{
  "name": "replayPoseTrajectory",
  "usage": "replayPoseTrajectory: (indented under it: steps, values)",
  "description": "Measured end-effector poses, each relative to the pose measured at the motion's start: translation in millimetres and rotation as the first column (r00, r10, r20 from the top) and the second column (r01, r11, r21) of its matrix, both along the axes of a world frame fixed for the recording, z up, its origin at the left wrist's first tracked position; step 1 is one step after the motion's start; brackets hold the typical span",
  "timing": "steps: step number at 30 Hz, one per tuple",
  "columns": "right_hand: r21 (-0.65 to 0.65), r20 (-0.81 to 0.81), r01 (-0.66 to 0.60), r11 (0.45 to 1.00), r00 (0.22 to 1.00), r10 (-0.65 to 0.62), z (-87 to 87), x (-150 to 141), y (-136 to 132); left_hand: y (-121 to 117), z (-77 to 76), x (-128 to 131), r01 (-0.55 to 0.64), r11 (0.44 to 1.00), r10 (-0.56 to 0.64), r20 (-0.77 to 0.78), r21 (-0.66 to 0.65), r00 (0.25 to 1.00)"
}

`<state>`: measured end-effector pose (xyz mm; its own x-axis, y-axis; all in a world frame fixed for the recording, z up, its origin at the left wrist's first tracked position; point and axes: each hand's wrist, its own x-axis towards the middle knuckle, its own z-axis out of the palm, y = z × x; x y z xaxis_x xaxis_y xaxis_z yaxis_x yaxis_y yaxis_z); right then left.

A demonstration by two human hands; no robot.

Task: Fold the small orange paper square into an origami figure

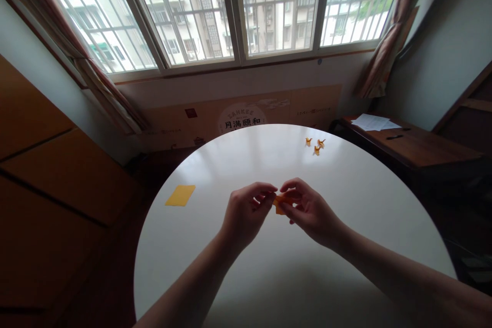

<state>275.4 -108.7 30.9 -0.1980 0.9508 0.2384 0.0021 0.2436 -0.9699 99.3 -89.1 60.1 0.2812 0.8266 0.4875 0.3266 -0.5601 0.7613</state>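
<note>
Between my two hands is a small piece of folded orange paper, held above the white table. My left hand pinches its left side between thumb and fingers. From the right, my right hand grips it with thumb and fingertips. The fingers cover much of the paper, so its folded shape is only partly visible. Three small orange folded paper birds stand together toward the table's far right. To the left lies a flat stack or sheet of yellow-orange square paper.
The round white table spreads beneath my arms. Behind it runs a printed board under a barred window. A brown side table at the right carries white papers and a black pen. An orange-brown cabinet stands at left.
</note>
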Motion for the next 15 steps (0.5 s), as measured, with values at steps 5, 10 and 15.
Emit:
replayPoseTrajectory:
  steps: [5,10,15]
  values:
    - [-0.058,-0.086,-0.057,0.997,0.995,0.052,-2.6,0.5,1.4,1.1,-1.6,-0.1,-0.037,0.999,0.037,0.021,-0.009,0.999]
    - [-0.07,-0.11,-0.07,0.995,0.992,0.062,-4.1,1.3,2.5,3.2,-2.0,-1.1,-0.011,0.999,0.012,0.021,-0.052,1.0]
    - [-0.083,-0.086,-0.048,0.995,0.995,0.041,-2.3,2.2,1.8,3.9,-0.2,-3.0,-0.034,0.996,0.037,0.035,-0.077,0.999]
